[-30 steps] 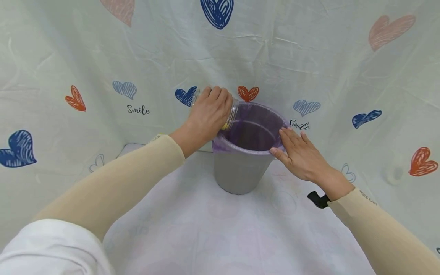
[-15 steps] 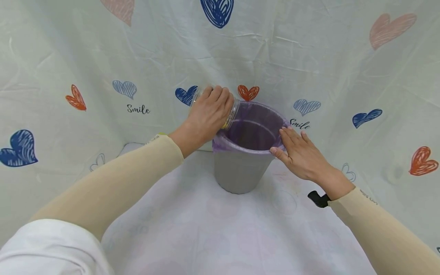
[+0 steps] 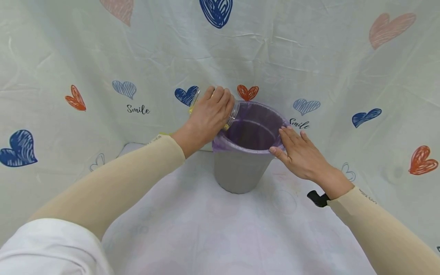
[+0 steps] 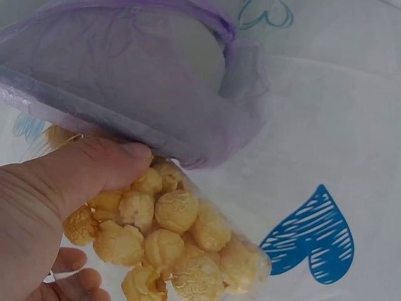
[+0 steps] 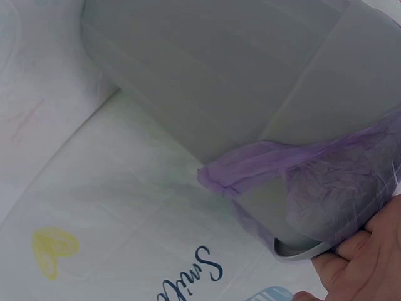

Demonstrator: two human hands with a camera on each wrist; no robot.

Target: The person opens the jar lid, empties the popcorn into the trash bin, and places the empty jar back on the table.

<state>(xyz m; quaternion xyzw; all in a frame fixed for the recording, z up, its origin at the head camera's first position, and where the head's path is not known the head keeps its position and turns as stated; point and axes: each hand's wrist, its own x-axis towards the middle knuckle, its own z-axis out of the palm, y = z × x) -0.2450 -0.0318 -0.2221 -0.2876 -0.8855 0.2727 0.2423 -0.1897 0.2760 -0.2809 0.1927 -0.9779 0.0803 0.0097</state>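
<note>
Clear jar (image 3: pixel 235 114) at the left side of the bin (image 3: pixel 240 173), in the left hand (image 3: pixel 209 116).
The grip is wrapped around the jar, which contains yellow pieces (image 4: pixel 172 241); its long axis runs sideways, ridged end toward the bin opening. The right hand (image 3: pixel 302 154), farther from the jar, rests with straightened fingers against the opposite rim, over the purple liner (image 3: pixel 222 144).

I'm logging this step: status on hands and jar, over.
Left hand gripping clear jar, tilted toward bin. Right hand touching bin's rim. Popcorn visible in jar. No obstruction seen.
</note>
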